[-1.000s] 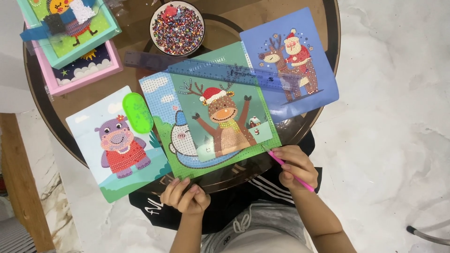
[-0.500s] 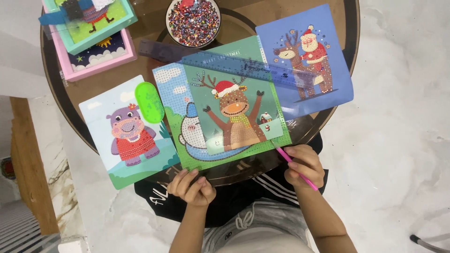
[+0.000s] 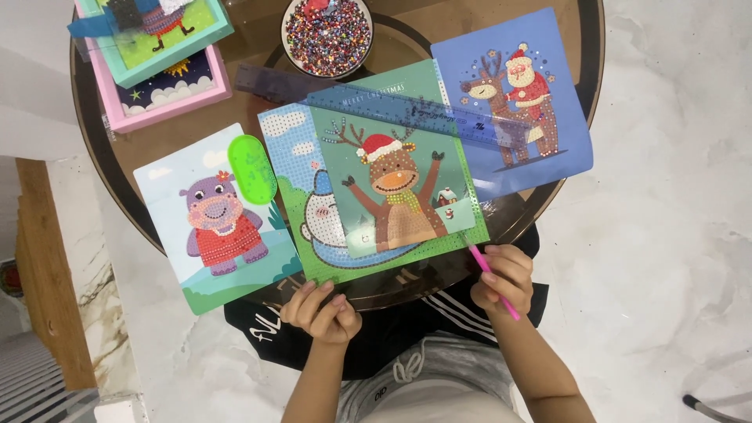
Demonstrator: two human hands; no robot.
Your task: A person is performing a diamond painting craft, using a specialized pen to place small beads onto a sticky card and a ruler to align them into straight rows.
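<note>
On round table, green reindeer canvas (image 3: 395, 188), pink pen (image 3: 492, 270)

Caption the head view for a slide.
Right hand holds a pink pen at the reindeer picture; left hand rests at table edge.

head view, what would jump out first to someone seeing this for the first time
The reindeer picture in a red hat, lying mid-table on the round glass table, draws the eye first. The right hand holds a pink pen at its lower right corner, while the left hand rests at the near edge. A bowl of mixed beads sits at the far side, with a hippo picture on the left.
</note>
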